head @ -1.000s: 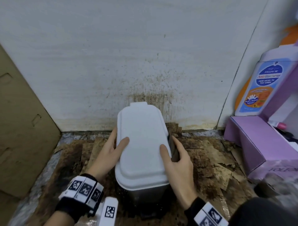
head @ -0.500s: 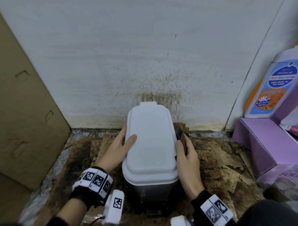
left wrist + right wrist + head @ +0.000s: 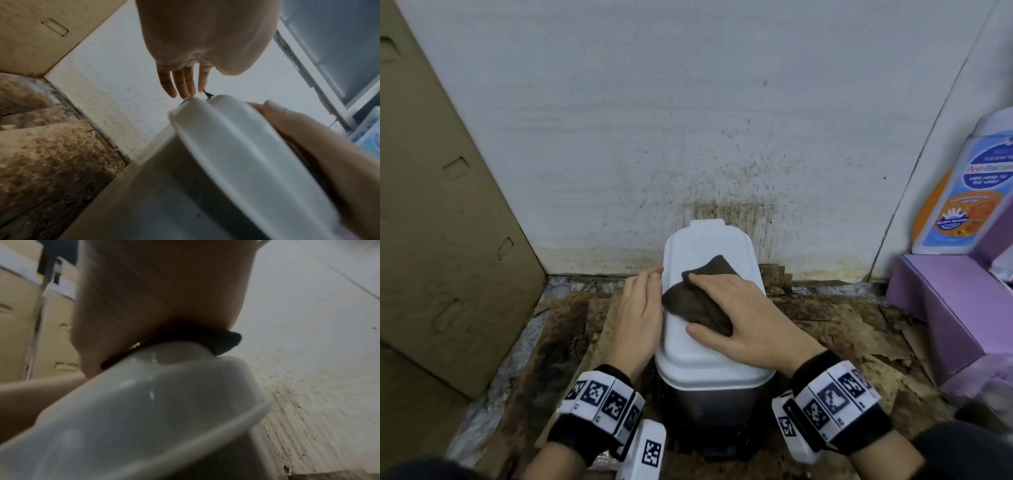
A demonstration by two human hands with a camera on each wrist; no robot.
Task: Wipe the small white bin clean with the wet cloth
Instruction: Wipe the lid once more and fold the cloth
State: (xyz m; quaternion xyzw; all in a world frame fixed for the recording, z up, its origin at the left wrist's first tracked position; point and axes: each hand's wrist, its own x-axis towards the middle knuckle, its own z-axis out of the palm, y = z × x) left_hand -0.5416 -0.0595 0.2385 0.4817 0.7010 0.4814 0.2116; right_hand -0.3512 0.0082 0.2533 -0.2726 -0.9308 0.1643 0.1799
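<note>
Right hand (image 3: 743, 322) lies flat, fingers extended, pressing the dark cloth (image 3: 698, 298) onto the bin (image 3: 705, 370) lid. Left hand (image 3: 637, 318), fingers straight, rests against the lid's 9 o'clock edge. Bin stands at the stained wall (image 3: 688, 120), centre.

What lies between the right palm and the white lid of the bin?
The dark cloth lies there, pressed flat on the bin lid under the right hand. The head view shows it plainly; the right wrist view shows its edge.
</note>
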